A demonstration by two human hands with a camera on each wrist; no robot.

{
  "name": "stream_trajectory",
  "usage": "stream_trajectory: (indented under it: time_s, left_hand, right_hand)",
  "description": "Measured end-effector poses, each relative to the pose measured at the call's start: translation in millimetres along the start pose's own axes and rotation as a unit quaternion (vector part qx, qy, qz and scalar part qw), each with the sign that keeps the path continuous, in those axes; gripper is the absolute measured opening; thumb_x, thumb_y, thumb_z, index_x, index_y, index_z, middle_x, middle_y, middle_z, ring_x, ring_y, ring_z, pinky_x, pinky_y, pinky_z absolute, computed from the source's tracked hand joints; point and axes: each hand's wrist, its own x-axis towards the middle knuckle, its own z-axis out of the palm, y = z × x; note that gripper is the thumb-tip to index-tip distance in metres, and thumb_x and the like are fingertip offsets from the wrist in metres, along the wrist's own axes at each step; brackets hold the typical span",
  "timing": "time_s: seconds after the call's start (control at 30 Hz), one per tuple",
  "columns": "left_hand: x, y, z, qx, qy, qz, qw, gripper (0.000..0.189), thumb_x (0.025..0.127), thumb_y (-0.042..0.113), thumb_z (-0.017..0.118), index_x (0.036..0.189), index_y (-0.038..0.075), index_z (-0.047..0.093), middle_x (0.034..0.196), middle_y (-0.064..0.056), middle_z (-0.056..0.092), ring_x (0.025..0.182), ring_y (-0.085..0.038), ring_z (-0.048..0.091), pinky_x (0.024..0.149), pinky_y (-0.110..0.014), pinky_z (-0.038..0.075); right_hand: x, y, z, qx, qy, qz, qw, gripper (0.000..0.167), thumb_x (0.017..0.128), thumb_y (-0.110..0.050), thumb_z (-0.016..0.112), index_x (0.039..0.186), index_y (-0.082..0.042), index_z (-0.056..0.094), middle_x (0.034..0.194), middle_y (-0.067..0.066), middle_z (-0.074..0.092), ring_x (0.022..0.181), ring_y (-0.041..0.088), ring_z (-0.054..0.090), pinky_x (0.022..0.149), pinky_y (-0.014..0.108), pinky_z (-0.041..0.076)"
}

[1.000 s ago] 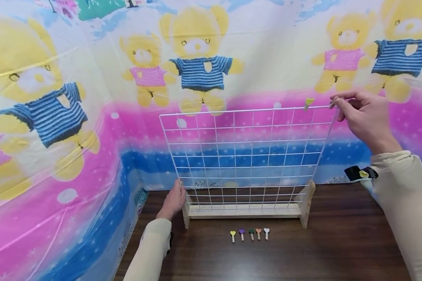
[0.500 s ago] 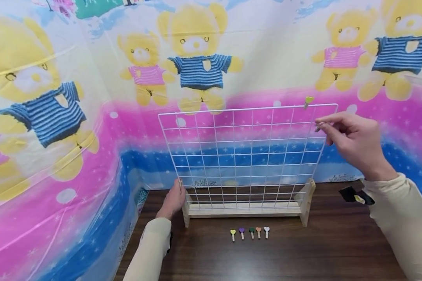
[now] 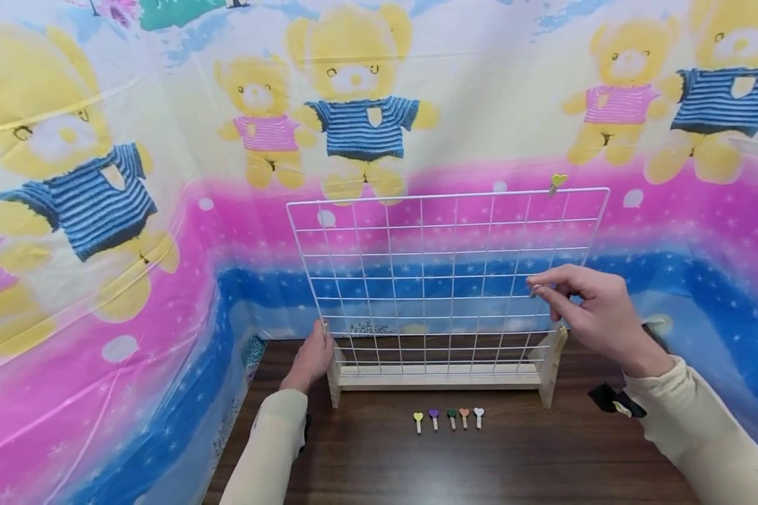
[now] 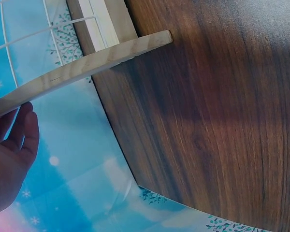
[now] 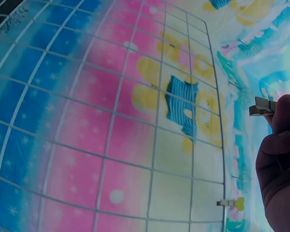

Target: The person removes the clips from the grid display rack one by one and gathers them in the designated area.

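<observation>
A white wire grid point(image 3: 422, 252) stands upright in a pale wooden stand point(image 3: 439, 382) on the dark table. My left hand point(image 3: 309, 358) holds the stand's left upright; in the left wrist view its fingers point(image 4: 30, 133) reach the wood's edge. My right hand point(image 3: 584, 308) pinches a small wooden clothespin point(image 5: 263, 106) between thumb and forefinger, in front of the grid's right part. A clothespin with a yellow-green heart point(image 3: 559, 181) is clipped on the grid's top wire near the right corner. Its heart point(image 5: 239, 203) also shows in the right wrist view.
Several heart clothespins lie in a row before the stand: yellow point(image 3: 418, 421), purple point(image 3: 434, 418), dark green point(image 3: 452, 419), orange point(image 3: 464, 418) and white point(image 3: 479, 417). A bear-print cloth point(image 3: 480, 133) hangs behind and beside the table point(image 3: 512, 463).
My right hand has come down and leftward from the grid's top right corner, the clothespin still pinched in it. My left hand has stayed at the stand.
</observation>
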Motion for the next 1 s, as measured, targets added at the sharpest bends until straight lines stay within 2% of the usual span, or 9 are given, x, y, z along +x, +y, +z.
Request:
stream_trajectory:
  time_s: [0.37, 0.43, 0.6, 0.8, 1.0]
  left_hand:
    - [1.9, -1.7, 0.9, -0.005, -0.001, 0.001, 1.0000, 0.018, 0.104, 0.024, 0.029, 0.113, 0.009, 0.036, 0.080, -0.008, 0.043, 0.061, -0.022, 0.044, 0.055, -0.034, 0.037]
    - [1.6, -1.6, 0.8, -0.004, -0.002, 0.000, 1.0000, 0.018, 0.104, 0.024, 0.029, 0.112, 0.010, 0.035, 0.079, -0.008, 0.042, 0.061, -0.022, 0.044, 0.054, -0.034, 0.037]
    - [0.2, -0.8, 0.8, -0.003, -0.002, -0.003, 1.0000, 0.019, 0.104, 0.024, 0.029, 0.114, 0.009, 0.035, 0.080, -0.008, 0.043, 0.061, -0.022, 0.045, 0.055, -0.035, 0.037]
    - [0.2, 1.0, 0.4, -0.003, -0.002, -0.005, 1.0000, 0.022, 0.104, 0.023, 0.030, 0.118, 0.008, 0.036, 0.081, -0.009, 0.044, 0.062, -0.022, 0.045, 0.055, -0.034, 0.038]
    - [0.4, 1.5, 0.0, -0.001, 0.004, -0.005, 1.0000, 0.016, 0.103, 0.023, 0.030, 0.111, 0.010, 0.035, 0.081, -0.009, 0.045, 0.061, -0.023, 0.045, 0.056, -0.035, 0.038]
  right_hand:
    - [-26.3, 0.2, 33.8, 0.049, -0.015, -0.006, 0.9987, 0.043, 0.068, 0.023, 0.069, 0.100, -0.005, 0.070, 0.086, 0.002, 0.067, 0.051, 0.004, 0.051, 0.048, 0.015, 0.040]
    - [-32.1, -0.4, 39.9, 0.061, -0.025, 0.010, 0.9978, 0.041, 0.071, 0.021, 0.069, 0.101, -0.007, 0.070, 0.086, 0.000, 0.067, 0.052, 0.003, 0.052, 0.048, 0.015, 0.041]
    - [-44.9, -2.9, 52.6, 0.084, -0.047, 0.059, 0.9937, 0.033, 0.078, 0.015, 0.067, 0.101, -0.010, 0.069, 0.076, -0.009, 0.061, 0.052, 0.002, 0.051, 0.046, 0.016, 0.040]
    - [-54.2, -5.1, 61.8, 0.100, -0.062, 0.104, 0.9876, 0.032, 0.083, 0.011, 0.064, 0.102, -0.014, 0.068, 0.072, -0.009, 0.057, 0.051, 0.006, 0.050, 0.046, 0.019, 0.041]
    - [-53.1, -18.4, 66.1, 0.098, -0.067, 0.131, 0.9843, 0.026, 0.084, 0.013, 0.063, 0.100, -0.008, 0.067, 0.061, -0.003, 0.053, 0.048, 0.010, 0.048, 0.044, 0.021, 0.037]
